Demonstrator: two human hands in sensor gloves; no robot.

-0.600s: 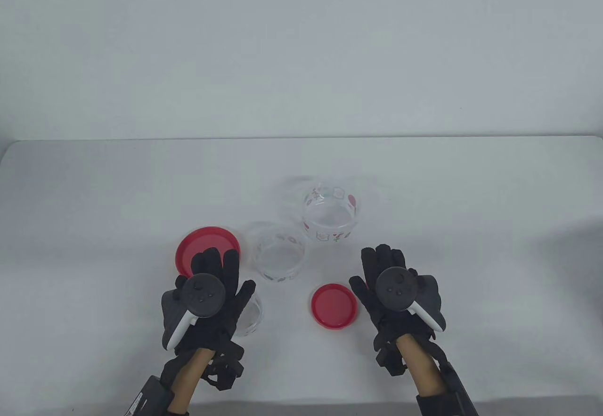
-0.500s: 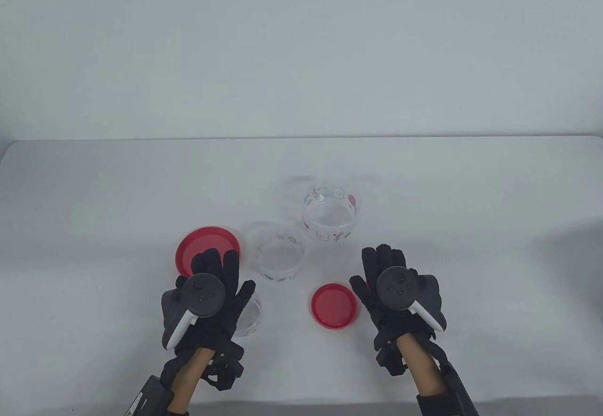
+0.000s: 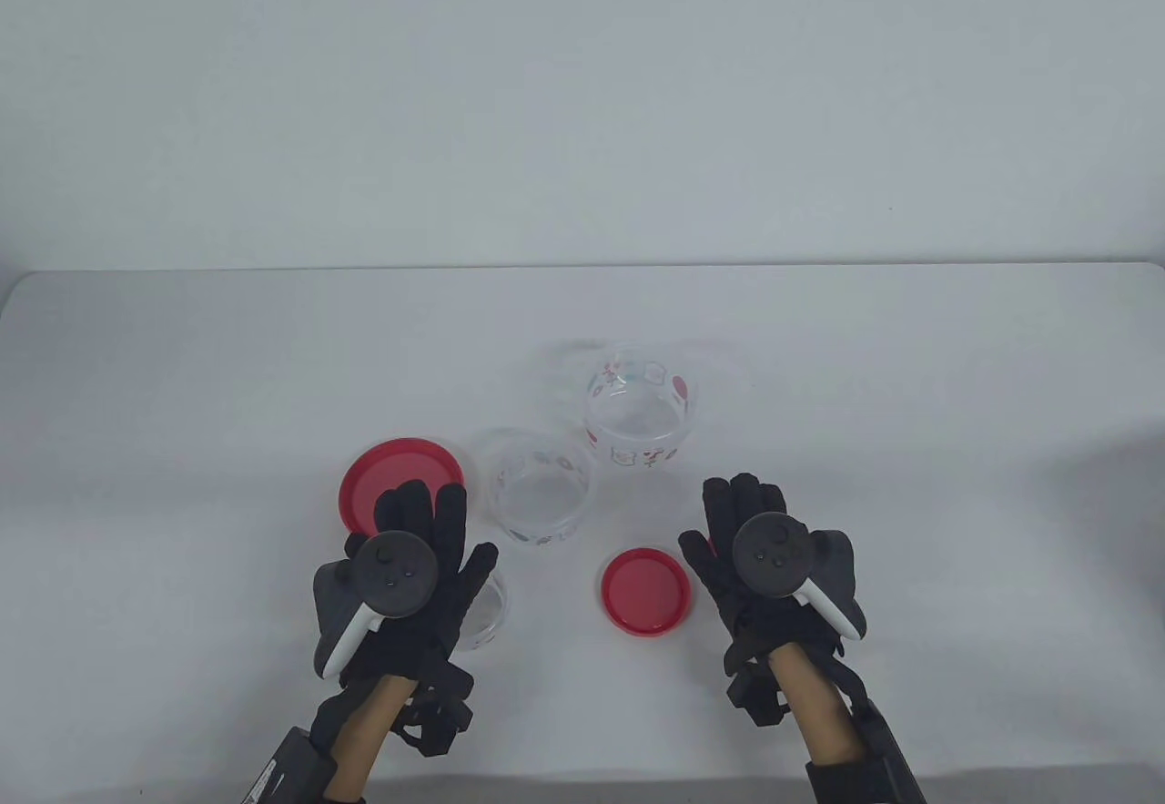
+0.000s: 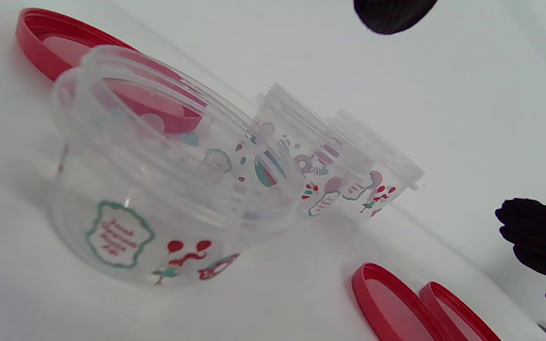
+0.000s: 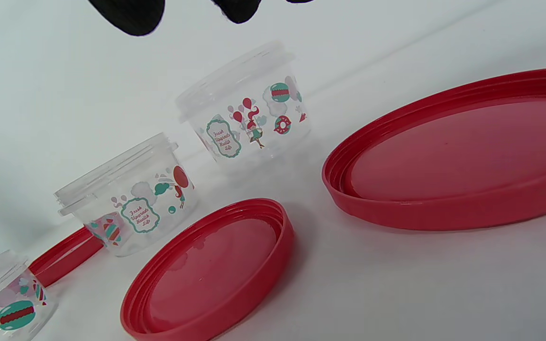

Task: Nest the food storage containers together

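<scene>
Both hands, left hand (image 3: 400, 585) and right hand (image 3: 769, 567), hover spread and holding nothing above three clear containers (image 3: 543, 496).

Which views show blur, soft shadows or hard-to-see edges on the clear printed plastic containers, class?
Table view: even, diffuse light; faint shadows; the clear printed plastic containers almost melt into the white table. Left wrist view: the nearest container is slightly soft, the farther ones sharper; the picture is tilted. Right wrist view: the red round plastic lids are crisp with mild sheen; the black gloved fingertips are cropped at the top.
</scene>
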